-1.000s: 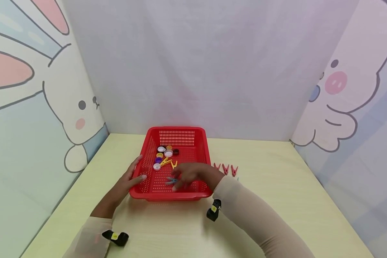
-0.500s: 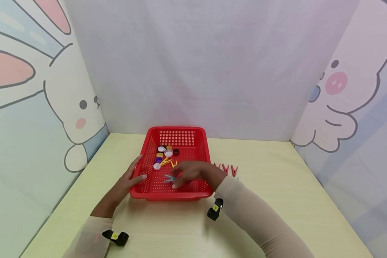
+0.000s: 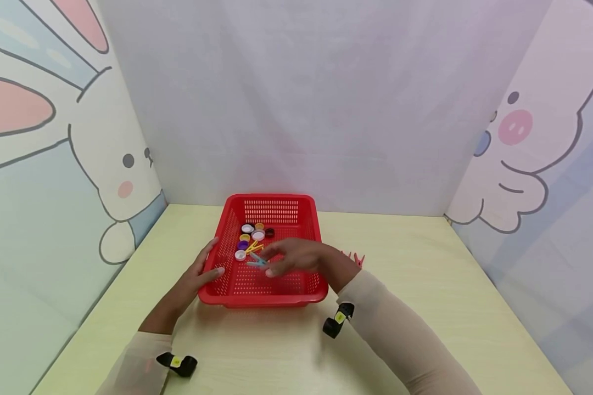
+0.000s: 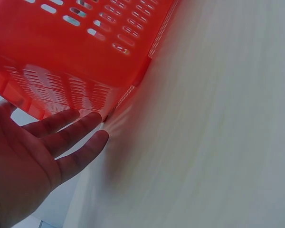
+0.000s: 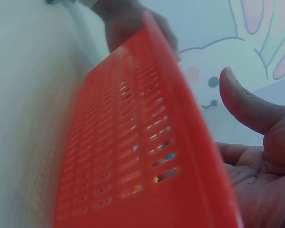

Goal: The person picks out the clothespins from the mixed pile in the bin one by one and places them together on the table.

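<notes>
In the head view, a red basket [image 3: 272, 300] holds several round caps [image 3: 258, 235] and a yellow clothespin [image 3: 252, 248]. My left hand [image 3: 190, 282] holds its left side, thumb over the rim; in the left wrist view the left hand's [image 4: 33, 159] fingers lie spread against the outer wall [image 4: 61, 47]. Above the basket floor my right hand [image 3: 298, 257] pinches a light blue clothespin [image 3: 259, 262] by its right end. The right wrist view shows the right hand [image 5: 268, 180] beyond the basket wall [image 5: 133, 204], its fingertips hidden.
Red clothespins [image 3: 358, 259] lie on the pale table [image 3: 405, 307] to the right of the basket, partly hidden by the right wrist. A grey-white wall [image 3: 316, 109] stands behind, with cartoon-printed side walls.
My right hand has lifted away from the basket's front, towards the back, with the blue clothespin moving along. It now covers the second yellow clothespin. My left hand stays in place.
</notes>
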Available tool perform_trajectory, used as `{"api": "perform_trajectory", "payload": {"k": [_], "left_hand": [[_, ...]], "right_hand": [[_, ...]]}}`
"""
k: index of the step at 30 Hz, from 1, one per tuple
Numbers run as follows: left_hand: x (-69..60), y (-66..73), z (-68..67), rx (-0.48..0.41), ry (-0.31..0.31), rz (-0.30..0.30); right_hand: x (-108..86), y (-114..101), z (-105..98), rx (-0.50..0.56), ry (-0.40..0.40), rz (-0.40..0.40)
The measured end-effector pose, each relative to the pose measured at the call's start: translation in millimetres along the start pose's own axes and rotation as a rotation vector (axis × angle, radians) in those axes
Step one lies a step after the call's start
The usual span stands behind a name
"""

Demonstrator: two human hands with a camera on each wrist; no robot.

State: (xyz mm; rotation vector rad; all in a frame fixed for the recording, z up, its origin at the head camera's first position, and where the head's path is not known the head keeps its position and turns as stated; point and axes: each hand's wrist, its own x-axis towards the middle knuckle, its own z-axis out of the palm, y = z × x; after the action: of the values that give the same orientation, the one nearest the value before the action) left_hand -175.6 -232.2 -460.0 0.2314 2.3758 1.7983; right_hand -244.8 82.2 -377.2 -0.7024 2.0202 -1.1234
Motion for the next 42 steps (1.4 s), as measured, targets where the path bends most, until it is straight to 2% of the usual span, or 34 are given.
{"api": "perform_trajectory", "payload": {"k": [5,8,15,23,28,32,39,42], "left_hand": [[-0.1,0.1,0.1,-0.002,-0.002,0.003],[-0.1,0.0,0.1,-0.005,-0.006,0.009],[0.3,-0.6,-0.7,-0.003,-0.006,0.004],[-0.5,-0.8,-0.5,-0.009,-0.010,0.005],[-0.5,-0.6,-0.3,-0.007,-0.010,0.007],[0.1,-0.1,0.0,-0.009,-0.016,0.005],[1.4,-0.2,-0.6,-0.005,-0.010,0.011],[1.7,-0.9,-0.4,-0.008,-0.012,0.013]], "right_hand": [[-9.5,0,-1,0.135,0.006,-0.052],[-15.0,0,-1,0.242,0.041,-0.071],[-24.2,0,-1,0.575,0.139,-0.121],[-26.0,7,0,0.729,0.289,-0.101],[-26.3,8,2,0.885,0.356,-0.118],[-29.8,7,2,1.001,0.362,-0.189],[-36.4,0,7,1.227,0.327,-0.401],[-36.6,-2,11,1.266,0.329,-0.482]]}}
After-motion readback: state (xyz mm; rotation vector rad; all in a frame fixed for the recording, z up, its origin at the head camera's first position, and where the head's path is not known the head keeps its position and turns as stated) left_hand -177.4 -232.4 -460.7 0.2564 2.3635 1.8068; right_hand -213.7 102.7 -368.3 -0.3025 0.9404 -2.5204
